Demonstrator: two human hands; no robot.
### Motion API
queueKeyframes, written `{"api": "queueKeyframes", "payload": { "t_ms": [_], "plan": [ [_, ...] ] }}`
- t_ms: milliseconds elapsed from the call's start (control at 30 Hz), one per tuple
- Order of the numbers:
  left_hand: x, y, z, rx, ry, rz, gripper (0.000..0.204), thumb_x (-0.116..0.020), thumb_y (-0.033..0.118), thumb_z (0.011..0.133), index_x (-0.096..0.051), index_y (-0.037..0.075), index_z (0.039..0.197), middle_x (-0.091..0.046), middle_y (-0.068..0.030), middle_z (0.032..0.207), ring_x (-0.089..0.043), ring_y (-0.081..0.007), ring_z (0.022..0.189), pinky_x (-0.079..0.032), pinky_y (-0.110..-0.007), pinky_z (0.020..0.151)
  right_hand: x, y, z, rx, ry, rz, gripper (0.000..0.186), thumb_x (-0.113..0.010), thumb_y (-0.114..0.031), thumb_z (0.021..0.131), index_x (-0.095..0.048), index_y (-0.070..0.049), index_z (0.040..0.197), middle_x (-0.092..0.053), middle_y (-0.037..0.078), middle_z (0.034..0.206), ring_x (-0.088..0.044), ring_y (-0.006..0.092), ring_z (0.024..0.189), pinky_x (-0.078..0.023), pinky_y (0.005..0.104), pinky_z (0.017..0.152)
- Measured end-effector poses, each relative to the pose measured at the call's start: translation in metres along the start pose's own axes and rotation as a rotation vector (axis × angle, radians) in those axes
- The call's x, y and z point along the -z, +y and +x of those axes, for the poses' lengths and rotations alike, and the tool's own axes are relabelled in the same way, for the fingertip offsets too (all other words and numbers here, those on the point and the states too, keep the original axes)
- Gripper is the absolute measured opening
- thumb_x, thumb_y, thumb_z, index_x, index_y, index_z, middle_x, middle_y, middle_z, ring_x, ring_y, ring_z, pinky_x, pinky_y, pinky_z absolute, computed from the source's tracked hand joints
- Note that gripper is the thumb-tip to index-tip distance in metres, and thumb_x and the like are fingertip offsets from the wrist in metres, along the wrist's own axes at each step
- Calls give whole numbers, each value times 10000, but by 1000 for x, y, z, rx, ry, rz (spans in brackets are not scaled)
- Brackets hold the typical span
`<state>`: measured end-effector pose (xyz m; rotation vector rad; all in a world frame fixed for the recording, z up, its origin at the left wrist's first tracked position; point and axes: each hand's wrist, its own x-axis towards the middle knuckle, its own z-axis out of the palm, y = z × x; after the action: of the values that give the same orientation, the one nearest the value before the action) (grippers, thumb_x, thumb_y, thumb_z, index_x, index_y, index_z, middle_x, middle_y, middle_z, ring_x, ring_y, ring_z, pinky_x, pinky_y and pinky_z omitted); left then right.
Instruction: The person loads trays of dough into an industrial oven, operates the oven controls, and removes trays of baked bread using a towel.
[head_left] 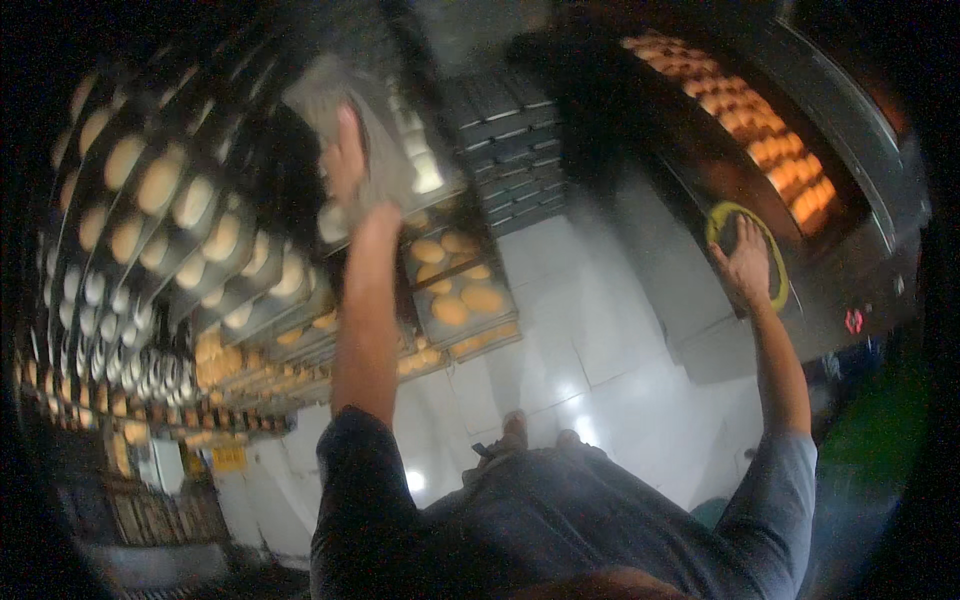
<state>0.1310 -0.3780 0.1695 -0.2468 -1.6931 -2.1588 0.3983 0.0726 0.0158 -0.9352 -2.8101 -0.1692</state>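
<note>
My left hand [346,165], blurred, is raised among the bread racks at the upper left. It holds a grey cloth [393,160], which spreads around the fingers and hangs beside the wrist. Behind the cloth is a tray with pale pieces [428,172]. On the right, my right hand [747,262] lies with fingers stretched out on a dark pad with a yellow rim [778,285]. That pad rests against the front of an oven [690,195]. Inside the glowing oven sit rows of browned buns [765,140].
Tall racks of round buns [160,185] fill the left side. Lower trays hold golden buns [470,300]. A dark slatted stack [510,155] stands between racks and oven. White tiled floor [560,320] runs between them. A yellow sign [230,458] is at the lower left.
</note>
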Motion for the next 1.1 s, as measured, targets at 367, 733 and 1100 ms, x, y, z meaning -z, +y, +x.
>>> {"api": "queueKeyframes", "payload": {
  "t_ms": [367,733,1100],
  "plan": [
    [-105,-45,117,-406,-232,825,595,-677,481,816,-645,-38,1104,-655,-241,1117,-620,-408,1053,-469,-432,915,-1,-2,-5,-46,28,-29,859,-496,-582,893,-267,22,1461,-315,227,1502,-291,382,1394,-247,436,1155],
    [-106,-106,174,-601,-30,817,474,-704,435,826,-690,12,1039,-706,-162,1020,-668,-323,927,-498,-405,842,-18,10,0,20,141,-12,895,-505,-616,862,-310,48,1428,-345,235,1479,-340,396,1359,-289,452,1128],
    [-96,-90,174,-648,-96,871,585,-661,540,819,-673,28,1102,-681,-172,1105,-650,-348,1004,-492,-428,889,37,-21,-13,-108,-91,160,909,-502,-584,859,-249,53,1456,-205,265,1539,-178,382,1440,-194,428,1179]
  ]
}}
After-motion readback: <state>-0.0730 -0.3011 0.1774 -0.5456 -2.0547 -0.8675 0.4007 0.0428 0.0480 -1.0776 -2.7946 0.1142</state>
